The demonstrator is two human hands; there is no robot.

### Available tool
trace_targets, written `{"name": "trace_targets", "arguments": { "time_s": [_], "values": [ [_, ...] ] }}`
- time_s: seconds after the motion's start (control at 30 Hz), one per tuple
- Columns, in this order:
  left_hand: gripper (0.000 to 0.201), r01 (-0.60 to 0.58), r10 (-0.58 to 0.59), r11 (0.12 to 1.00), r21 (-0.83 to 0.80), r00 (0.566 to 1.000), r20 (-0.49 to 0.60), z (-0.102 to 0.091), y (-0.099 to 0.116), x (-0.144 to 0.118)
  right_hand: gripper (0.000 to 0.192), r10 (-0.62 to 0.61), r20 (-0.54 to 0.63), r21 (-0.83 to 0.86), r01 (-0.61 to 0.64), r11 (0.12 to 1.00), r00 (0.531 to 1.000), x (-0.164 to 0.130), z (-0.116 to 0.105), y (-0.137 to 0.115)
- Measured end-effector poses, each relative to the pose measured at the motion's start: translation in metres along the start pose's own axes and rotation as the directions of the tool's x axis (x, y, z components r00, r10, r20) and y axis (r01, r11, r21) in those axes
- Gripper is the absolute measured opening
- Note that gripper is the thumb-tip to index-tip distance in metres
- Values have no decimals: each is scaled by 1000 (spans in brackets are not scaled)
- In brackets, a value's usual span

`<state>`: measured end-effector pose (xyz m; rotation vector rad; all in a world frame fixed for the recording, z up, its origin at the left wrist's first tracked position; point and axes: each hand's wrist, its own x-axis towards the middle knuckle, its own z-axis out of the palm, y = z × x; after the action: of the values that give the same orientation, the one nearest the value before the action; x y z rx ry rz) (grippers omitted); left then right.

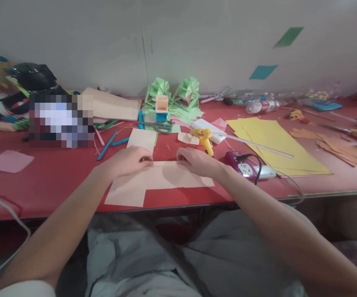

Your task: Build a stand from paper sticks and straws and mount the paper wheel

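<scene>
A pale pink L-shaped sheet of paper (163, 179) lies flat near the front edge of the red table (51, 177). My left hand (129, 160) rests on its upper left part, fingers curled down onto the paper's far edge. My right hand (195, 160) presses on the upper right part of the same sheet, fingertips at the far edge. The two hands are about a hand's width apart. A smaller pale sheet (142, 139) lies just beyond the left hand.
A yellow glue gun (203, 139), a purple power strip (243, 167) with a black plug, yellow sheets (271, 140) with a long white stick, grey scissors (160, 126), blue and pink pens, green folded paper fans (172, 93), a plastic bottle (260, 106), paper scraps at right.
</scene>
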<state>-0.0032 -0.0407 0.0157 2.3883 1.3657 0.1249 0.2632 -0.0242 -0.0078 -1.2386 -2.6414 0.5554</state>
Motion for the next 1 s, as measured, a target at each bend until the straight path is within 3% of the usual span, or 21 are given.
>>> {"name": "trace_targets", "arguments": {
  "time_s": [0.17, 0.33, 0.47, 0.7, 0.83, 1.0],
  "values": [
    [19, -57, 57, 998, 22, 998, -2, 5, 3, 11, 16, -111, -17, -28, 110, 994, 994, 2, 2, 2],
    [18, -94, 93, 994, 51, 995, 30, 4, -2, 4, 12, -90, -8, -51, 89, 995, 996, 1, 0, 4],
    [22, -82, 79, 980, 183, 997, 23, 2, -8, -7, 14, -102, 22, -131, 104, 986, 995, -5, -4, 5],
    [29, 6, -12, 841, 540, 1000, 8, 6, -5, -29, 19, 27, 41, -347, -11, 938, 999, -16, -13, 3],
    [31, 35, -31, 795, 606, 999, -16, 15, 1, -38, 21, 97, 15, -442, -81, 893, 995, -20, -10, -3],
    [33, 112, -81, 759, 641, 994, -77, 27, 10, -45, 23, 93, -106, -552, -136, 822, 990, -27, 7, -12]
  ]
}}
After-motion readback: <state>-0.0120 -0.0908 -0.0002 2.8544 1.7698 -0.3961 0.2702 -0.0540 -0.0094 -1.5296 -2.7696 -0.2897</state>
